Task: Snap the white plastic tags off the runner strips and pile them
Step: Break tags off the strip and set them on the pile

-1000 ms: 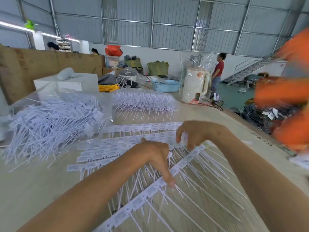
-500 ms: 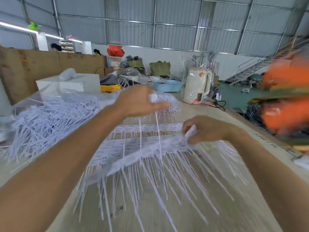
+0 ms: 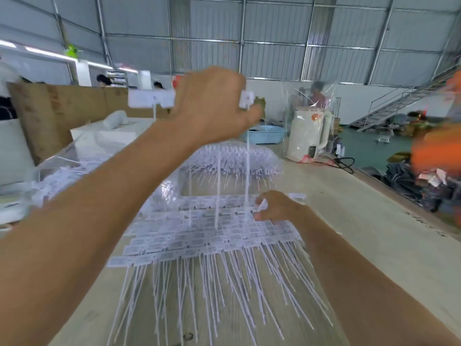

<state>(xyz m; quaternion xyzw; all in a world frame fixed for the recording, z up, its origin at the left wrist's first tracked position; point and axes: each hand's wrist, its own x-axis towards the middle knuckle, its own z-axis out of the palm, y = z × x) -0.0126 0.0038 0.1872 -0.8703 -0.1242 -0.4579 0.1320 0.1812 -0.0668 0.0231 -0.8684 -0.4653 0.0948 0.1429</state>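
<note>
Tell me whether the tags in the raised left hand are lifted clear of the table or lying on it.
Lifted clear. The left hand grips white tags well above the table, their thin tails hanging straight down.

No legible text — (tag print blurred)

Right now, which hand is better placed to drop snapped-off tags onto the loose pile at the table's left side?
Left. The left hand is raised, already gripping a few white plastic tags, on the same side as the loose pile of white tags. The right hand is low, holding the white runner strips on the table.
</note>
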